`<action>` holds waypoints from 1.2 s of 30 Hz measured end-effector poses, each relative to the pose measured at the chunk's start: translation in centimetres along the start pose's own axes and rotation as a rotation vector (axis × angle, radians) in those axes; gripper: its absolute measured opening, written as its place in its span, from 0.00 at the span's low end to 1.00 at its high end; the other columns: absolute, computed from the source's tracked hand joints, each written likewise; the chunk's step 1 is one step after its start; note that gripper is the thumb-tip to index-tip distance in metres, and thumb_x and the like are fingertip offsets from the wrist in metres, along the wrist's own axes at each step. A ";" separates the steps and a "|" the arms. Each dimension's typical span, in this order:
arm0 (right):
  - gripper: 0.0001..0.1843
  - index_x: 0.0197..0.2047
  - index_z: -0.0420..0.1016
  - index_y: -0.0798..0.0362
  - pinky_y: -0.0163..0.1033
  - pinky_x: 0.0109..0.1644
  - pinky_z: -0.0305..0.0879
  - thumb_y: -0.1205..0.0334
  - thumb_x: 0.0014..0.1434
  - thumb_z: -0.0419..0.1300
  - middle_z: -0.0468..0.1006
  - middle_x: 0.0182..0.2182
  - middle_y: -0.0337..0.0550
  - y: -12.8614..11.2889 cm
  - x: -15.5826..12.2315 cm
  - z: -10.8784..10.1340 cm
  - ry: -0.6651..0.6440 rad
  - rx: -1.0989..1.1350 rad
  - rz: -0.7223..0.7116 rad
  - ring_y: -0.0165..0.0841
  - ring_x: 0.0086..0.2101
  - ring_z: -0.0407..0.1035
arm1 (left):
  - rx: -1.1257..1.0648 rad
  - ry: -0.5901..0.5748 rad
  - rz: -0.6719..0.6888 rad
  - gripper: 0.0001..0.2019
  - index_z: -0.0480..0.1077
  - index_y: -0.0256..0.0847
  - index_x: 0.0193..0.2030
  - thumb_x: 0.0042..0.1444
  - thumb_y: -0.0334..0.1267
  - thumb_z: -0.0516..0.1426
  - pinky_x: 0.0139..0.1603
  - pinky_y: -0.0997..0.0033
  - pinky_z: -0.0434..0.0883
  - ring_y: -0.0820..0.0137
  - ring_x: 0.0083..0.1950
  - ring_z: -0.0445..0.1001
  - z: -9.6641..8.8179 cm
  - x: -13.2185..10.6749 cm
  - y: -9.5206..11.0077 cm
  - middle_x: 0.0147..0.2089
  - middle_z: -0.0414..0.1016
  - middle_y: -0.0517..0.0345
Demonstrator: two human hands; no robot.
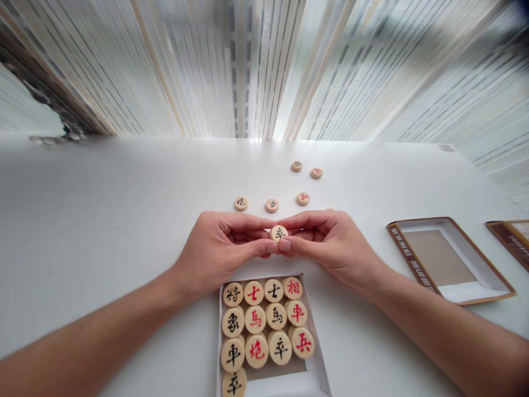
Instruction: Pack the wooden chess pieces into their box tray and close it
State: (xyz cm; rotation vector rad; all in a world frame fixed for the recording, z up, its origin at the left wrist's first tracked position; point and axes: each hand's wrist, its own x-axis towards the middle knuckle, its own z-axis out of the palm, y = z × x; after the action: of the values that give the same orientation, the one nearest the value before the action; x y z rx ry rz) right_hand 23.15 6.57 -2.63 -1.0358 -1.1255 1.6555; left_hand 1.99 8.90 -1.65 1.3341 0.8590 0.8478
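A round piece [279, 234] marked in black is pinched between the narrowed thumbs and fingers of the left hand [219, 240] and the right hand [334, 240]; it is held over the white table [103, 220], just beyond the open box [316, 366]; boxed pieces [255, 318] in red and black are ranged in rows; loose pieces [303, 198] are scattered beyond the hands; a brown-edged tray [440, 256] is noted at right.

Round pale wooden disc [279, 234] bore a black character; face tilted toward the viewer, character upright. Was pinched between fingers [264, 247] of left hand [221, 242] and right hand [333, 242].
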 end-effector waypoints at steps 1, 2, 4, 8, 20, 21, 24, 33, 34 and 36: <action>0.21 0.45 0.88 0.51 0.41 0.45 0.84 0.63 0.46 0.82 0.89 0.36 0.47 -0.1 0.0 0.1 0.007 0.006 0.010 0.41 0.37 0.85 | 0.012 0.002 -0.005 0.15 0.86 0.44 0.46 0.50 0.29 0.73 0.44 0.72 0.85 0.64 0.39 0.88 0.0 0.0 0.1 0.39 0.89 0.57; 0.20 0.43 0.88 0.51 0.41 0.44 0.84 0.62 0.46 0.82 0.89 0.35 0.47 -0.1 0.0 0.2 0.014 0.008 0.021 0.41 0.37 0.85 | 0.026 0.005 -0.010 0.14 0.86 0.44 0.46 0.51 0.30 0.73 0.44 0.71 0.85 0.64 0.39 0.88 0.0 -0.1 0.1 0.40 0.89 0.57; 0.19 0.40 0.88 0.52 0.41 0.43 0.84 0.60 0.44 0.83 0.89 0.33 0.47 -0.3 -0.1 0.4 0.031 -0.003 0.032 0.42 0.36 0.85 | 0.062 0.010 -0.014 0.14 0.86 0.45 0.46 0.52 0.32 0.73 0.44 0.69 0.86 0.62 0.39 0.88 0.0 -0.1 0.1 0.40 0.89 0.56; 0.20 0.41 0.88 0.52 0.39 0.37 0.84 0.58 0.44 0.83 0.88 0.32 0.46 -0.4 -0.1 0.4 0.047 -0.058 0.030 0.39 0.32 0.84 | 0.134 0.009 0.006 0.13 0.86 0.43 0.47 0.54 0.34 0.72 0.43 0.68 0.86 0.61 0.39 0.87 -0.1 0.0 -0.1 0.40 0.88 0.55; 0.14 0.32 0.85 0.55 0.32 0.28 0.76 0.55 0.50 0.80 0.84 0.25 0.42 -0.5 -0.2 0.6 0.052 -0.143 -0.005 0.30 0.24 0.77 | 0.267 -0.044 0.167 0.10 0.86 0.43 0.47 0.58 0.33 0.69 0.43 0.76 0.84 0.66 0.40 0.87 0.2 -0.5 -0.1 0.41 0.88 0.56; 0.14 0.32 0.85 0.55 0.33 0.29 0.76 0.54 0.51 0.79 0.84 0.25 0.42 -0.5 -0.2 0.6 0.043 -0.144 -0.012 0.31 0.24 0.77 | 0.264 -0.043 0.161 0.10 0.86 0.43 0.47 0.58 0.33 0.69 0.43 0.75 0.84 0.66 0.40 0.87 0.2 -0.5 -0.1 0.42 0.88 0.56; 0.14 0.34 0.86 0.55 0.33 0.30 0.77 0.53 0.54 0.77 0.84 0.26 0.42 -0.7 -0.1 0.4 -0.005 -0.135 -0.037 0.31 0.25 0.77 | 0.229 -0.029 0.133 0.09 0.86 0.44 0.46 0.58 0.34 0.70 0.45 0.73 0.84 0.65 0.40 0.87 0.2 -0.3 -0.1 0.41 0.89 0.56; 0.19 0.44 0.87 0.53 0.35 0.33 0.78 0.54 0.52 0.79 0.87 0.33 0.46 -0.8 0.0 0.0 -0.070 -0.073 -0.031 0.32 0.29 0.79 | 0.085 0.061 0.060 0.14 0.86 0.43 0.47 0.53 0.33 0.73 0.40 0.72 0.86 0.65 0.36 0.87 0.3 -0.3 -0.3 0.37 0.88 0.57; 0.19 0.44 0.87 0.53 0.35 0.33 0.78 0.55 0.50 0.80 0.87 0.33 0.46 -0.7 0.0 0.1 -0.067 -0.059 -0.015 0.32 0.30 0.79 | 0.083 0.062 0.059 0.13 0.86 0.43 0.47 0.53 0.33 0.72 0.40 0.72 0.86 0.65 0.35 0.87 0.3 -0.4 -0.3 0.37 0.88 0.56; 0.19 0.43 0.87 0.53 0.33 0.33 0.78 0.58 0.48 0.81 0.87 0.32 0.45 -0.6 -0.1 0.1 -0.054 -0.032 0.011 0.32 0.30 0.79 | 0.090 0.060 0.058 0.12 0.86 0.42 0.46 0.53 0.33 0.72 0.39 0.73 0.86 0.64 0.35 0.87 0.3 -0.4 -0.2 0.37 0.88 0.56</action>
State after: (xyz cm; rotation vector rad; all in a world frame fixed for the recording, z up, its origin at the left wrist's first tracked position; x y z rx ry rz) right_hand 23.17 6.58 -2.06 -1.0241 -1.1869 1.6879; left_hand 2.11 8.42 -1.82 1.4237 0.9184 0.9077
